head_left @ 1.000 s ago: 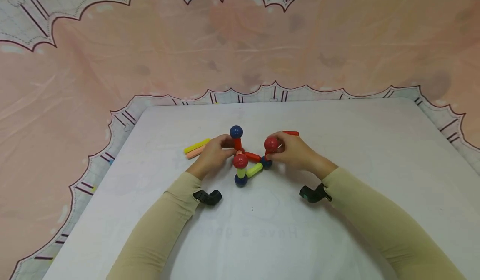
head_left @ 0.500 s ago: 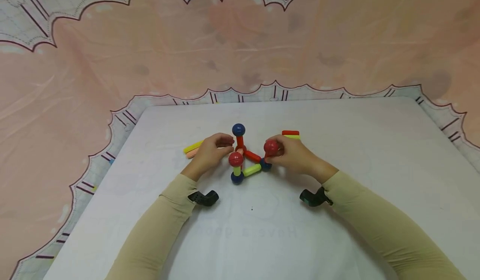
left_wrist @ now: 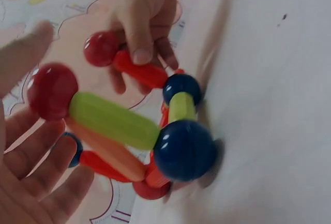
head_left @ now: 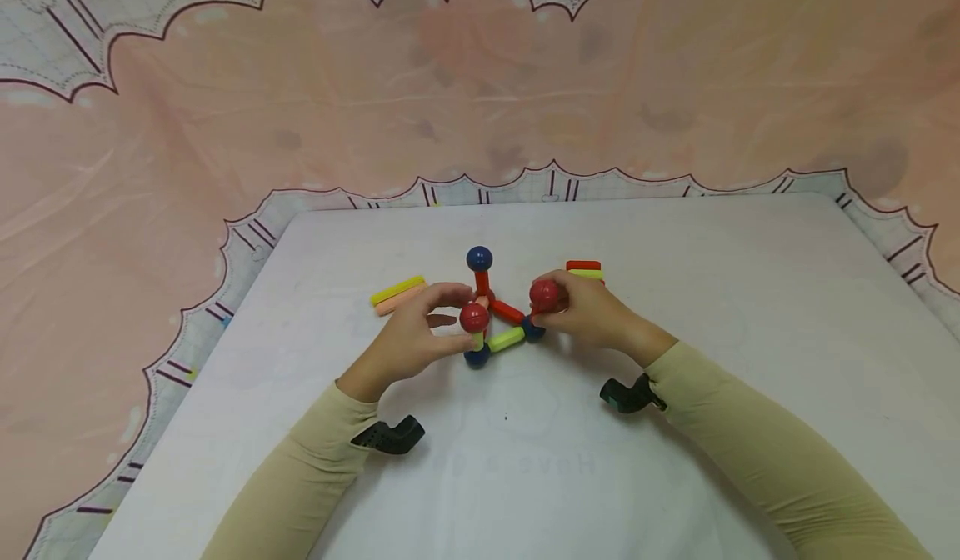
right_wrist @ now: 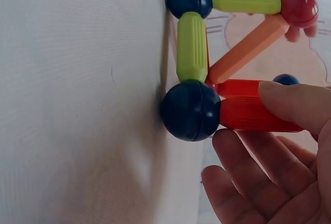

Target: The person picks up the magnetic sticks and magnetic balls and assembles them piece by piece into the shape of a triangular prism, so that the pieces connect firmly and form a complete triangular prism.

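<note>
A magnetic stick-and-ball frame stands on the table: a triangle of sticks at the base with upright sticks at its corners. My right hand (head_left: 592, 310) pinches the upright red stick (right_wrist: 248, 114) between thumb and fingers, just under a red ball (head_left: 544, 295). Around the front left post, a green stick (left_wrist: 114, 119) topped by a red ball (left_wrist: 53, 90), my left hand (head_left: 408, 339) spreads its thumb and fingers without gripping. An orange stick (right_wrist: 249, 49) slants from that ball down to the rear corner. The rear post carries a blue ball (head_left: 479, 258).
Left of the frame lie a yellow stick (head_left: 397, 289) and an orange stick (head_left: 399, 299). Behind my right hand are loose red (head_left: 583, 265) and green (head_left: 587, 274) sticks. A patterned cloth (head_left: 480, 93) hangs beyond the white table (head_left: 712, 293).
My left hand has left the rear post and come nearer to me, around the front left post. The frame shifted slightly left, then stayed. My right hand keeps its hold.
</note>
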Available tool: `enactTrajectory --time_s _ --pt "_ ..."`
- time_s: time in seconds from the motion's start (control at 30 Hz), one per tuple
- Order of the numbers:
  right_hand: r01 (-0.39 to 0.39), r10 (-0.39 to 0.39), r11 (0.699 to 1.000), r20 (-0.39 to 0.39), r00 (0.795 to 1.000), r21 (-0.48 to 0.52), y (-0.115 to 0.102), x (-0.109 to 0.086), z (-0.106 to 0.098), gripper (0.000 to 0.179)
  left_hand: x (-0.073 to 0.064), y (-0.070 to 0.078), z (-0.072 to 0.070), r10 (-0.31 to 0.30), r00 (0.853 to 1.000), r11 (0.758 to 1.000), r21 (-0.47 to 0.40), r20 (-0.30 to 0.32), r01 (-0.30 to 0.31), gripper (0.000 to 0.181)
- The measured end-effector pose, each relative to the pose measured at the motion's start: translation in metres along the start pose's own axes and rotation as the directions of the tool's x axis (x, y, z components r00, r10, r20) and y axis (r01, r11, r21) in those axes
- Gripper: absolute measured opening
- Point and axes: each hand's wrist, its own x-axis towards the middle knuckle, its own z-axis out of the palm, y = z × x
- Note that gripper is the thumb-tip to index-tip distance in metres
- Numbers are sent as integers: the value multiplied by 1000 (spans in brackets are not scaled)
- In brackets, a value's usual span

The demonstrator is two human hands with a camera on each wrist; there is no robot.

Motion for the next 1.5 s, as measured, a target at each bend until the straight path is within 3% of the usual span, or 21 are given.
enactTrajectory --time_s 0.2,0.33,0.63,0.8,1.5 --pt "-20 20 1000 6 1000 -8 0 0 -1 56 2 0 12 67 998 991 119 -20 -64 47" --pt "-30 30 999 10 999 -19 0 -2 -3 62 6 -1 12 42 998 990 137 -41 -36 46" --pt "-75 76 996 29 997 -39 -4 -4 -1 60 19 -9 3 -41 996 997 62 -76 46 46" --pt "-73 73 997 24 997 -35 -6 -4 1 58 26 -12 0 -101 991 992 68 -88 107 49" --pt "-76 75 997 -15 997 -29 -9 2 9 55 30 -10 -2 -88 990 985 136 -106 102 51"
